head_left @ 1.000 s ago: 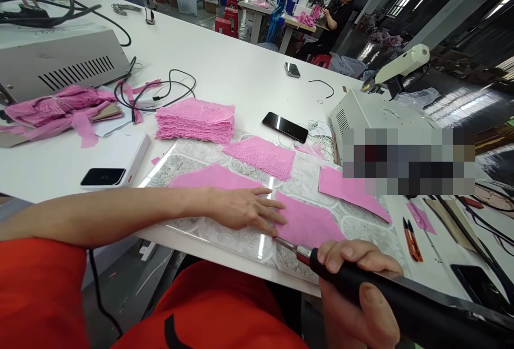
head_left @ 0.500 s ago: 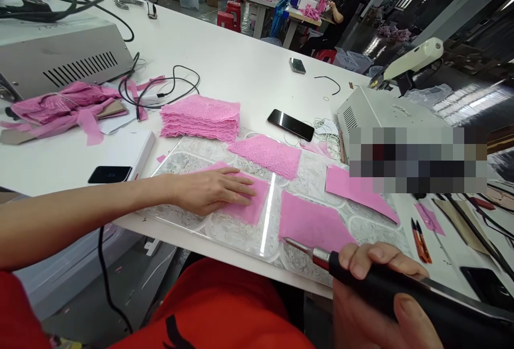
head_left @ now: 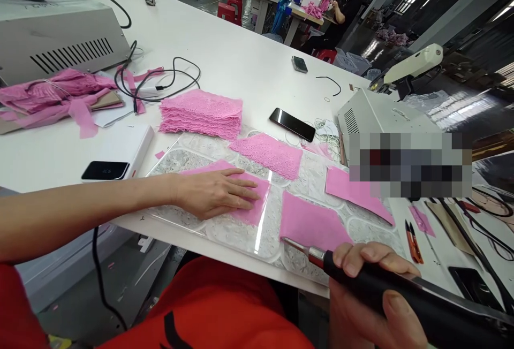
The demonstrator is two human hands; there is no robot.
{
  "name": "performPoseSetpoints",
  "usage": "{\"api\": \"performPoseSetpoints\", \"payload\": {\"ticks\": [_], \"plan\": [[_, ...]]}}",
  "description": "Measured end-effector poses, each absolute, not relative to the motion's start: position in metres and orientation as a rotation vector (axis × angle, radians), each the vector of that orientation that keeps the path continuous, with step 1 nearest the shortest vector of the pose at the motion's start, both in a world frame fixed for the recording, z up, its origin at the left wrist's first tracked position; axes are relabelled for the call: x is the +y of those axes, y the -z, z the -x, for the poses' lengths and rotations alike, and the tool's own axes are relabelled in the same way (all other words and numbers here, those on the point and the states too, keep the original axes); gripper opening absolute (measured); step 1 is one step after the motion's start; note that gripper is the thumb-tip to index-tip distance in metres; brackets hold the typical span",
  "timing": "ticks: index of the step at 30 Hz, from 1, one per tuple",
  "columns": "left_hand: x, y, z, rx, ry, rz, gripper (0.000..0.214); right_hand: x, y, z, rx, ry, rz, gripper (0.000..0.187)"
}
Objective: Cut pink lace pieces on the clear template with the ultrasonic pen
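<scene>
My left hand [head_left: 219, 191] lies flat with its fingers stretched out on a pink fabric piece [head_left: 259, 211]. The hand covers much of that piece, which rests on a clear-topped, marble-patterned mat [head_left: 236, 239]. Wrapped in my right hand [head_left: 381, 290] is a thick black-handled tool [head_left: 417, 301] with a slim pointed metal tip. In view, its tip overlaps the lower left corner of another pink piece [head_left: 311, 220]; whether it touches is unclear. A lace-textured pink piece [head_left: 269, 153] and a plain pink piece [head_left: 355, 191] lie farther back on the mat.
A stack of pink lace pieces [head_left: 201, 113] stands behind the mat. A phone [head_left: 292, 124], a grey box [head_left: 373, 113] and orange-handled snippers [head_left: 413, 242] are around it. Left are another phone [head_left: 105, 171], tied pink fabric [head_left: 60, 92] and a vented box [head_left: 72, 44]. A person sits beyond.
The view has shifted slightly. My left hand has slid a little to the right over the fabric. The tool in my right hand has barely moved.
</scene>
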State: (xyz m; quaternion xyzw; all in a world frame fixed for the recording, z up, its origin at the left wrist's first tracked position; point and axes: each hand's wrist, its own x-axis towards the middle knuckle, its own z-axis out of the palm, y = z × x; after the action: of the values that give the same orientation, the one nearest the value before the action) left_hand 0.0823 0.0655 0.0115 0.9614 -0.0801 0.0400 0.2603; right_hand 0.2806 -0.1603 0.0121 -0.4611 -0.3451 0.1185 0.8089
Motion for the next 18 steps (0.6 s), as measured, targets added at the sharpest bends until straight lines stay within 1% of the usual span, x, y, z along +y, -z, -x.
{"api": "performPoseSetpoints", "payload": {"ticks": [9, 13, 18], "plan": [[0.072, -0.012, -0.078, -0.186, -0.033, -2.634, 0.042, -0.163, -0.015, -0.280, -0.779, -0.317, 1.001, 0.013], [0.074, -0.015, -0.074, -0.146, -0.051, -2.606, 0.039, -0.165, -0.019, -0.276, -0.675, -0.337, 1.020, 0.015], [0.072, -0.015, -0.071, -0.168, 0.044, -2.614, 0.039, -0.161, -0.021, -0.273, -0.643, -0.357, 0.970, 0.019]]}}
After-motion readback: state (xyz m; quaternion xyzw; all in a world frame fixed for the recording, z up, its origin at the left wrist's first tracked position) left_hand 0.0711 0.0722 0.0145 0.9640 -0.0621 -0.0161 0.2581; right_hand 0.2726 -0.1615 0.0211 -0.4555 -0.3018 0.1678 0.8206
